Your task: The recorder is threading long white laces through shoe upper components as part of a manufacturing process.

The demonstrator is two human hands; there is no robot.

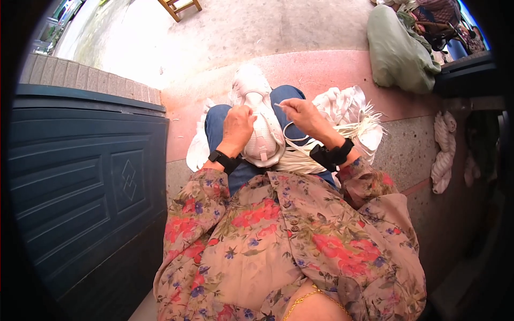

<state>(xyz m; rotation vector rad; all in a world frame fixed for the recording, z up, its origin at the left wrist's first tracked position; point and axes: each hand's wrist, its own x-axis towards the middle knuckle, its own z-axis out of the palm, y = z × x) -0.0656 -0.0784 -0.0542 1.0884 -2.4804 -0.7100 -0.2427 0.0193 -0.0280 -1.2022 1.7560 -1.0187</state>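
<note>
A white shoe [266,134] lies between my knees, its heel with a pinkish pull tab toward me and its toe pointing away. My left hand [237,127] is closed in a pinch over the shoe's left side; what it holds is hidden behind the fingers. Just right of the shoe, my right hand [309,119] pinches a thin white shoelace [278,105], whose end shows at the fingertips. A bundle of white shoelaces [303,160] lies over my right thigh, with loose strands reaching right.
White cloth-like bundles [342,101] lie beside my right leg. Beyond them, at the far right, stands a full pale green sack [397,53]. A dark blue panelled door [88,171] is on the left. A twisted white bundle [443,152] hangs at right. A wooden stool [179,7] stands far ahead.
</note>
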